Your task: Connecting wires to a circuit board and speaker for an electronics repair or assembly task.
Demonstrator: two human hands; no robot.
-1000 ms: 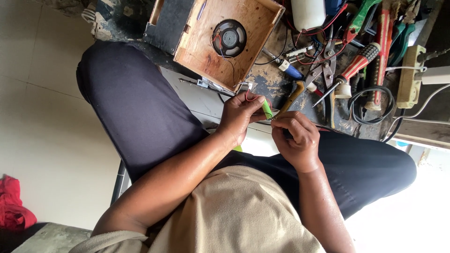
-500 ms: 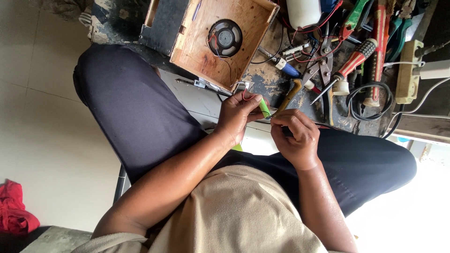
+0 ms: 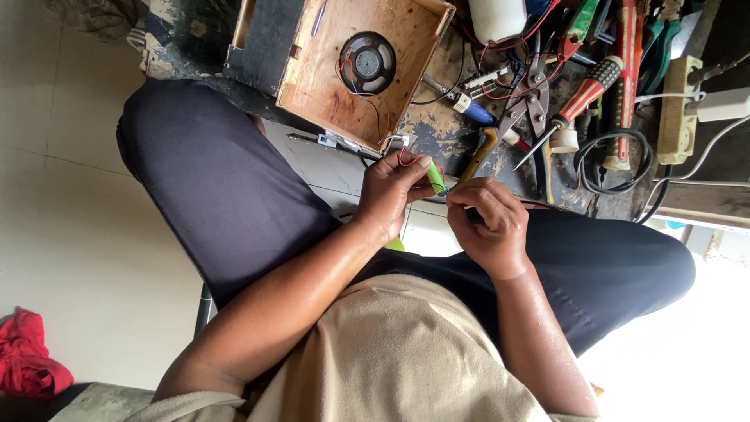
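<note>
Green cylinder sits pinched in my left hand over my lap, below the wooden speaker box at the workbench edge; my right hand, fingers curled, pinches its end beside it.

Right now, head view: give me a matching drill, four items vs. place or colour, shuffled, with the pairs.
Items:
1. left hand
2. speaker
3. cloth
4. screwdriver

Descriptions:
A. red, on the floor at lower left
B. red-and-black handle, among the bench tools
C. pinching a small green part
D. round, black, mounted in the wooden box

Pairs: 1-C, 2-D, 3-A, 4-B
</note>
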